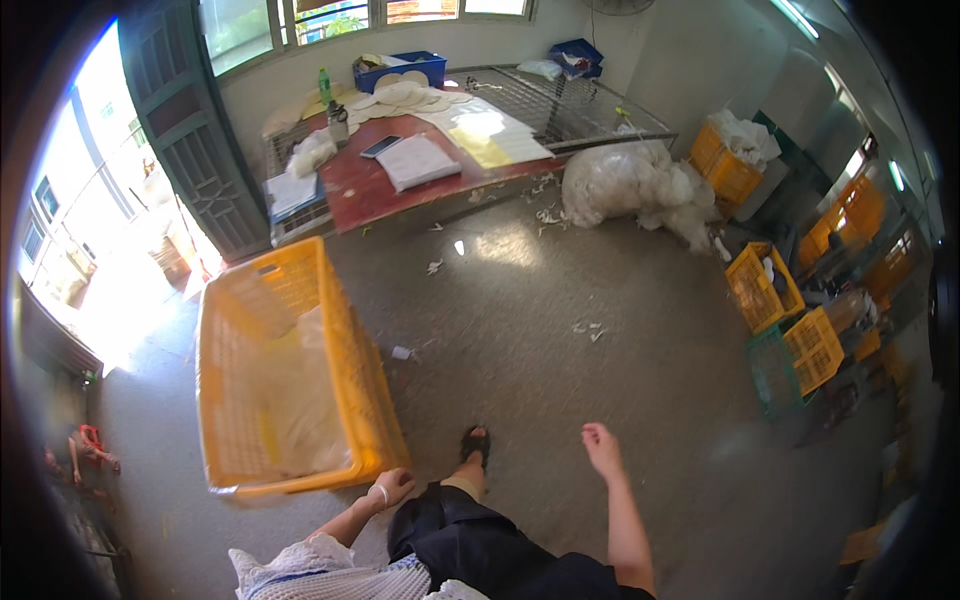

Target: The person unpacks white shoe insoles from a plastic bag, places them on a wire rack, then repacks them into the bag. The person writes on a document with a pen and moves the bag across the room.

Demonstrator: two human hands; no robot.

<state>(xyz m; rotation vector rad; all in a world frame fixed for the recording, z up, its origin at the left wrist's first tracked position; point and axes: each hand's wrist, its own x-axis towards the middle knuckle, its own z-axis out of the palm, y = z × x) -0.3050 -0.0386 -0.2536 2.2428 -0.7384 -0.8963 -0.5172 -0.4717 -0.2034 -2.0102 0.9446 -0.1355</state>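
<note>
My left hand (394, 486), with a pale bracelet at the wrist, is low beside the near right corner of a large yellow plastic crate (362, 400). Its fingers are curled in, and nothing shows in them; whether it touches the crate I cannot tell. Inside the crate lies pale, see-through plastic sheeting (300, 400). Out over the floor to the right, my right hand (602, 450) hangs with loosely bent fingers, partly apart, holding nothing visible.
A table with a red top (365, 195) stands ahead, bearing paper, a phone (380, 147), bottles and a blue bin (400, 68). Large clear plastic bags (620, 185) bulge at its right end. More yellow crates (765, 290) line the right side. A dark green door (190, 120) stands left.
</note>
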